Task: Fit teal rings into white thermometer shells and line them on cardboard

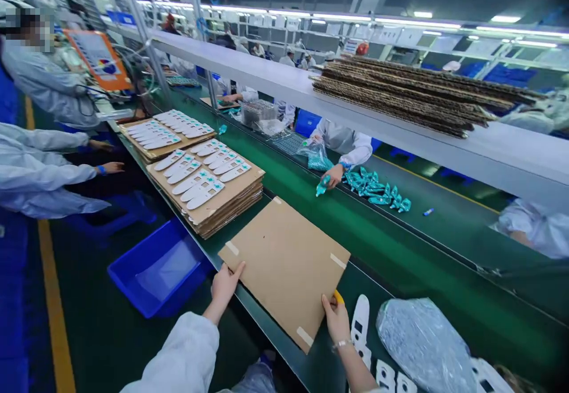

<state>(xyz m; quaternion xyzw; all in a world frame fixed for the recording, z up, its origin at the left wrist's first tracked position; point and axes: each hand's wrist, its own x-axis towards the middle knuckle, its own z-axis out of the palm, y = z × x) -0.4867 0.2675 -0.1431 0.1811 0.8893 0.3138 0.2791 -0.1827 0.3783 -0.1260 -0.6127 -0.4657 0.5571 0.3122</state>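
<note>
Both hands, left (225, 286), right (335, 317), gripping cardboard sheet (284, 265) edges.

no readable text, poster (98, 58) print too blurred
</note>
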